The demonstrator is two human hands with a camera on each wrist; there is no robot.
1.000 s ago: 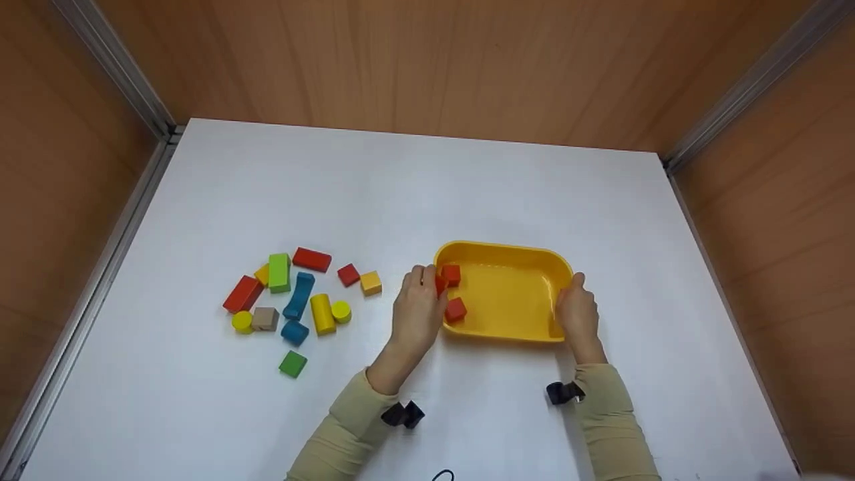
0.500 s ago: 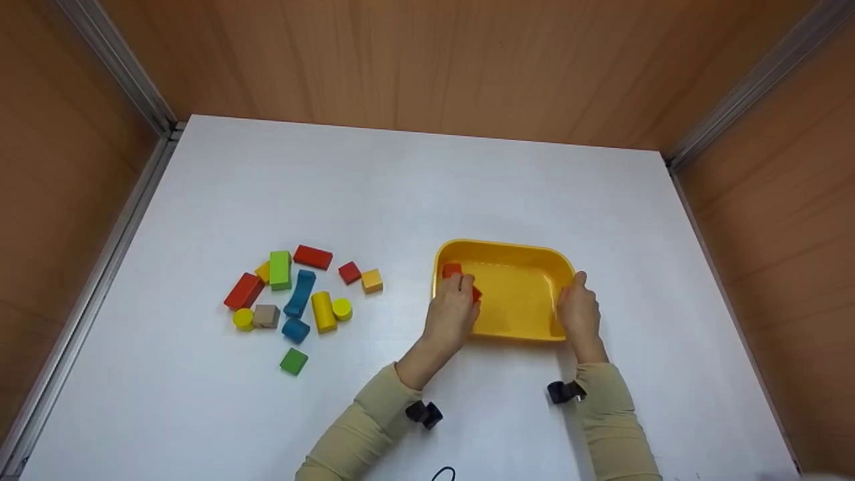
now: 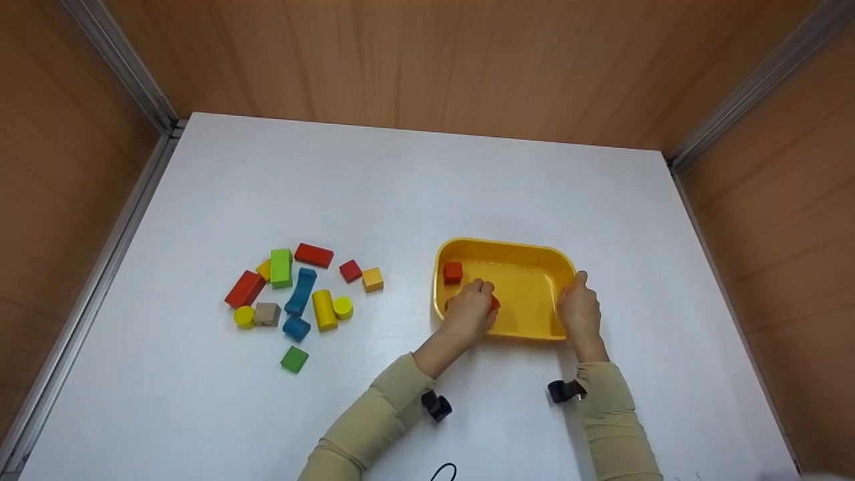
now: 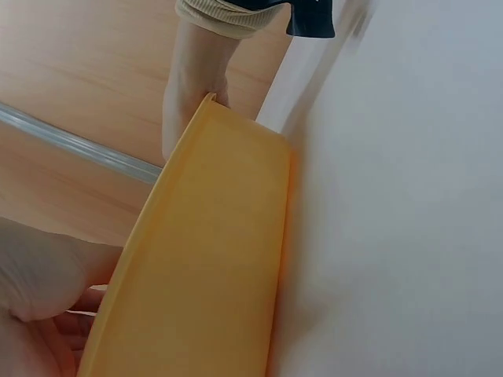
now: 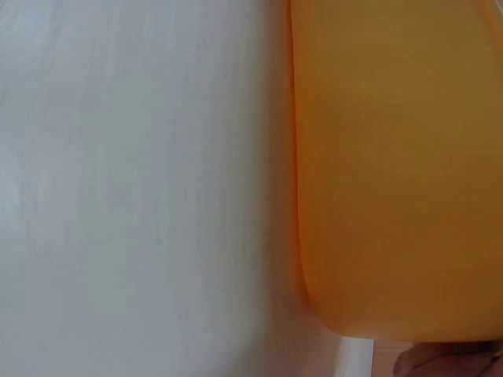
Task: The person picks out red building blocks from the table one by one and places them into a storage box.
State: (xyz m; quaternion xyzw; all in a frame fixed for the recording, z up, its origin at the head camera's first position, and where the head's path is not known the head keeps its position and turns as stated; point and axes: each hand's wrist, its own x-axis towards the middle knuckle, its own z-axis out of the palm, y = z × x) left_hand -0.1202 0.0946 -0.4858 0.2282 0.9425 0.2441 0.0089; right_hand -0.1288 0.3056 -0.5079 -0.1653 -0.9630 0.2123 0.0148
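Observation:
A yellow plastic tray [image 3: 528, 294] sits on the white table, its outer wall filling much of both wrist views. Inside it, my left hand [image 3: 467, 314] holds a red block [image 3: 495, 303], mostly covered by the fingers. A red cube [image 3: 453, 272] lies near the tray's left end; a sliver of red also shows beside the hand. My right hand [image 3: 580, 310] grips the tray's right rim, with the thumb side over the edge. In the left wrist view, the left hand [image 4: 39, 294] is at the lower left, beyond the near rim.
Left of the tray lie several loose wooden blocks, among them a red cube [image 3: 350, 270], a yellow cube [image 3: 373, 280], a yellow cylinder [image 3: 324, 310], a blue curved block [image 3: 300, 292] and a green block [image 3: 294, 359]. Wooden panels [image 3: 427, 67] enclose the table. A black cable [image 3: 444, 469] shows at the front.
My left hand has moved right, from over the tray's left rim to inside the tray, carrying the red block. The right hand has stayed on the right rim.

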